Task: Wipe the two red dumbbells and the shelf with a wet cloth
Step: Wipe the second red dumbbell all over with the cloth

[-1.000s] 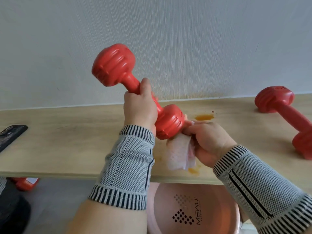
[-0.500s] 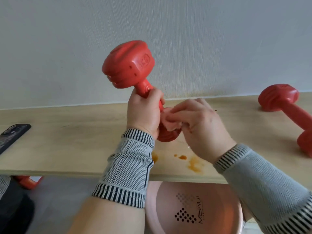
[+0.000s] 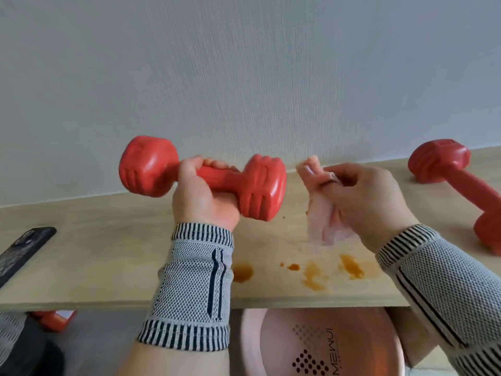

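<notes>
Red dumbbell (image 3: pixel 203 179) gripped, cloth (image 3: pixel 324 223) apart

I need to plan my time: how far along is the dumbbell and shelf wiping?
Nothing looks finished. In hand: the left hand grips one dumbbell off the shelf; the right hand holds the cloth beside it. Left: the second dumbbell lies untouched, and orange stains mark the shelf.

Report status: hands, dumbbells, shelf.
Left hand grips dumbbell by its handle, held level above shelf. Right hand holds cloth, off it. Orange stains unwiped.
</notes>
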Available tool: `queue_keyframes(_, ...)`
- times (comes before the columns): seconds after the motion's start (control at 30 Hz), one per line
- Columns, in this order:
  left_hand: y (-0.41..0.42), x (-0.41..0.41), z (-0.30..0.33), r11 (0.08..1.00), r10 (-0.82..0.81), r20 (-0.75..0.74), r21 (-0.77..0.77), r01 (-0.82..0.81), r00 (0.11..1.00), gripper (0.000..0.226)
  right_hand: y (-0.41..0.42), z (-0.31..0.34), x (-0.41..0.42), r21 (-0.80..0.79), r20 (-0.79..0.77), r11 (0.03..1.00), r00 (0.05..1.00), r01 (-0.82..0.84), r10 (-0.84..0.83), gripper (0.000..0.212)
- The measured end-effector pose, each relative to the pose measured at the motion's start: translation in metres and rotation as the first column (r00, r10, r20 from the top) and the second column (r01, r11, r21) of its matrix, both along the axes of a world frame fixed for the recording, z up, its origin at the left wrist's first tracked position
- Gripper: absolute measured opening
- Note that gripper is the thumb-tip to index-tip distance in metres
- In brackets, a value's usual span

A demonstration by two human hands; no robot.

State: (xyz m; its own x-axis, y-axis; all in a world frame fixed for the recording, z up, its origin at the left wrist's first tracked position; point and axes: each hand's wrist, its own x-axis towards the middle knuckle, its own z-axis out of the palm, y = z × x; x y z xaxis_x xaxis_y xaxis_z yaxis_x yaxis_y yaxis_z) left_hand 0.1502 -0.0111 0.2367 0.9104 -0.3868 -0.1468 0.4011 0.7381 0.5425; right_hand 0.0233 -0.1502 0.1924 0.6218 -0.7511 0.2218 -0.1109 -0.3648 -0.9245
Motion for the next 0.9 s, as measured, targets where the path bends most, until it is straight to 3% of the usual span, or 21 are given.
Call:
queue_keyframes(0.17,0.017,0.016,-0.003,0.97,-0.09,-0.257,-0.244,0.025,0.962,0.044,0.017,0.018,-0.005,-0.016,0.176,0.999,0.984,-0.028,0.03,0.006)
queue_keyframes(0.27,0.021,0.026,-0.014,0.964,-0.158,-0.32,-0.254,0.076,0.934,0.028,0.031,0.03,-0.003,-0.096,0.371,0.995,0.928,0.017,0.02,0.005)
queue_keyframes(0.33,0.019,0.031,-0.023,0.965,-0.169,-0.314,-0.246,0.092,0.934,0.014,0.042,0.036,-0.001,-0.258,0.428,0.965,0.901,0.053,0.065,0.014)
queue_keyframes(0.43,0.015,0.032,-0.027,0.968,-0.214,-0.235,-0.183,0.173,0.948,0.012,0.063,0.034,0.004,-0.55,0.402,0.835,0.885,0.027,0.236,0.028)
queue_keyframes(0.53,0.01,0.028,-0.026,0.966,-0.249,-0.172,0.032,0.258,0.953,0.028,0.069,0.023,0.009,-0.76,0.304,0.65,0.884,0.0,0.356,0.028)
queue_keyframes(0.6,0.007,0.027,-0.027,0.962,-0.273,-0.24,-0.085,0.26,0.932,0.021,0.057,0.019,0.012,-0.735,0.319,0.677,0.899,0.035,0.301,0.03)
queue_keyframes(0.67,0.004,0.027,-0.03,0.962,-0.247,-0.27,-0.187,0.201,0.931,0.031,0.045,0.017,0.014,-0.669,0.342,0.74,0.914,0.074,0.218,0.033)
queue_keyframes(0.73,0.003,0.027,-0.03,0.962,-0.237,-0.29,-0.201,0.183,0.927,0.02,0.045,0.015,0.013,-0.641,0.352,0.765,0.911,0.069,0.213,0.033)
queue_keyframes(0.8,0.006,0.038,-0.033,0.956,-0.277,-0.3,-0.178,0.232,0.913,0.014,0.054,0.012,0.009,-0.677,0.354,0.736,0.885,0.019,0.303,0.03)
queue_keyframes(0.9,0.015,0.053,-0.045,0.947,-0.298,-0.252,0.041,0.318,0.921,0.028,0.065,0.008,0.007,-0.729,0.305,0.68,0.849,-0.084,0.432,0.029)
